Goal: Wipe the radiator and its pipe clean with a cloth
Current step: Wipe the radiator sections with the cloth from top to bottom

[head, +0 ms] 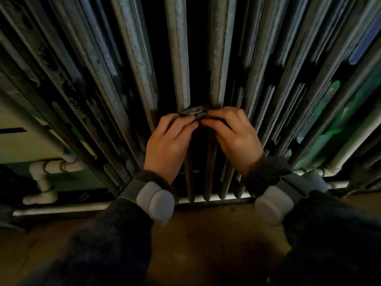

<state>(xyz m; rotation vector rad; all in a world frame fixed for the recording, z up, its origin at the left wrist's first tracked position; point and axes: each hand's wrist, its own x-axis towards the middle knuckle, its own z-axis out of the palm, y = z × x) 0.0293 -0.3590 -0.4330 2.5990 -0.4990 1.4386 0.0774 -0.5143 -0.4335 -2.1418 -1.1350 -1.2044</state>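
Note:
A tall grey cast-iron radiator (179, 58) with worn, dirty vertical columns fills the view. A small bunched dark grey cloth (192, 111) sits in the gap between two middle columns. My left hand (169, 141) pinches its left side and my right hand (233, 137) pinches its right side, fingertips of both almost meeting. Most of the cloth is hidden behind my fingers. A white pipe (49, 168) with elbow joints runs low at the left, and another white pipe (340, 155) slants at the lower right.
A white horizontal pipe or skirting (61, 209) runs along the wall's foot under the radiator. Brown floor (216, 234) lies below my arms. Green wall shows through the gaps on the right. Both wrists wear grey bands over dark sleeves.

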